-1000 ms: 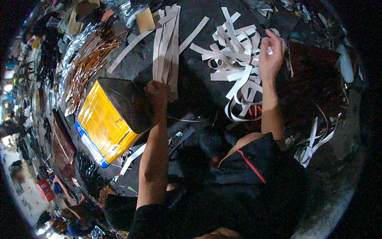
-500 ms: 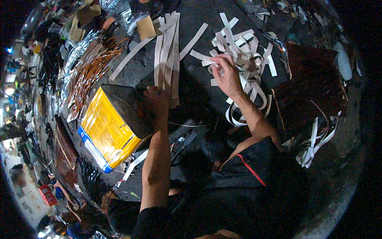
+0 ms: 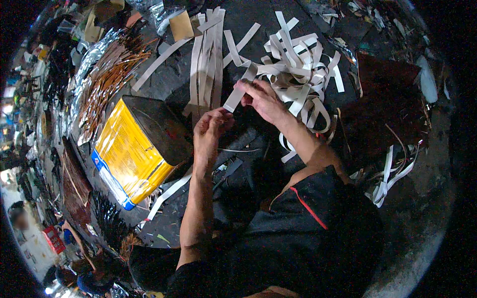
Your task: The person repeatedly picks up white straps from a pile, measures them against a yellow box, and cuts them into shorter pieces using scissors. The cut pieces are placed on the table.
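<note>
My right hand is closed on a flat white strip, pinching it between thumb and fingers. The strip bends upward beyond that hand, beside the tangled pile of white strips. My left hand is closed too, its fingertips at the strip's lower end. Just beyond my left hand lies a bundle of long, straight pale strips, side by side. A yellow and blue rectangular can with a dark open top leans to the left of my left forearm.
Thin brown and silvery strips lie in a heap at the far left. A tan block touches the bundle's far end. Dark brown sheets lie at the right, with a looped white strip nearer me. Scraps litter the left side.
My right hand has moved left and nearer from the tangled pile, bringing a white strip along. My left hand has left the bundle's near end and moved right, to the strip's end.
</note>
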Demonstrator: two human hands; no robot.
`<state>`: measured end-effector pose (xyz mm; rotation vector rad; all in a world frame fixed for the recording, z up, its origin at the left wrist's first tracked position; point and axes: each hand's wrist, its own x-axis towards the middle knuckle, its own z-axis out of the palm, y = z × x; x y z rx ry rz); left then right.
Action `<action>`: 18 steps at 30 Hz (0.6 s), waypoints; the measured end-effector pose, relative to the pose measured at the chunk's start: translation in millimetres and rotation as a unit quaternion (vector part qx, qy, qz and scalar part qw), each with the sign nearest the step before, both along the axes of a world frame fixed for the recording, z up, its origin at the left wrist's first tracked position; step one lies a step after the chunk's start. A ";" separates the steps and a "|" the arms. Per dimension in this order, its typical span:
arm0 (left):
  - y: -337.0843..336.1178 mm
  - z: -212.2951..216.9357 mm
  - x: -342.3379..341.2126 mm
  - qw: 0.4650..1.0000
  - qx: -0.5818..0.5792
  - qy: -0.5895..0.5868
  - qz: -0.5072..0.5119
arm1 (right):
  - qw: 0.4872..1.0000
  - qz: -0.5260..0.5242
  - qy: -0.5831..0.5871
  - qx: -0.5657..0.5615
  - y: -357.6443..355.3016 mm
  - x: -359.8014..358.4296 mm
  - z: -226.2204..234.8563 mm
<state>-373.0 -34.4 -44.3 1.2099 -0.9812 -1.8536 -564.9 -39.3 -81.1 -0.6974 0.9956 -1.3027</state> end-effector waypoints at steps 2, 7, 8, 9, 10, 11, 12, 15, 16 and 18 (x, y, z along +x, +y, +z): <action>2.6 -3.3 0.0 1.000 -0.012 0.001 -0.029 | 1.000 0.001 0.008 0.011 -0.1 -3.9 -0.1; 4.5 -2.1 -9.1 0.997 -0.044 -0.055 -0.027 | 0.999 -0.004 0.037 0.003 3.8 -2.9 -1.1; 4.5 -3.2 -8.6 0.997 -0.054 -0.046 -0.019 | 0.996 0.008 0.081 0.032 3.7 -0.7 2.4; 4.7 -4.9 -8.2 0.997 -0.063 -0.038 -0.011 | 0.990 0.021 0.125 0.061 4.6 0.8 6.1; 4.7 -6.2 -7.1 0.997 -0.073 -0.030 -0.003 | 0.981 0.033 0.168 0.090 6.4 2.6 9.8; 3.3 -6.7 -5.5 0.994 -0.098 -0.050 -0.004 | 0.954 0.038 0.295 0.039 10.1 1.9 11.5; 1.7 -6.9 -3.3 0.990 -0.123 -0.070 -0.005 | 0.908 0.042 0.416 -0.012 15.7 0.4 13.6; -0.5 0.8 -0.6 0.984 -0.156 -0.075 -0.040 | 0.878 0.060 0.470 -0.072 29.1 6.8 46.7; -0.5 6.9 -3.1 0.983 -0.161 -0.064 -0.060 | 0.901 0.037 0.419 -0.111 32.3 9.3 50.3; 0.9 19.8 -6.1 0.980 -0.170 -0.066 -0.077 | 0.924 0.059 0.357 -0.123 31.8 8.2 55.1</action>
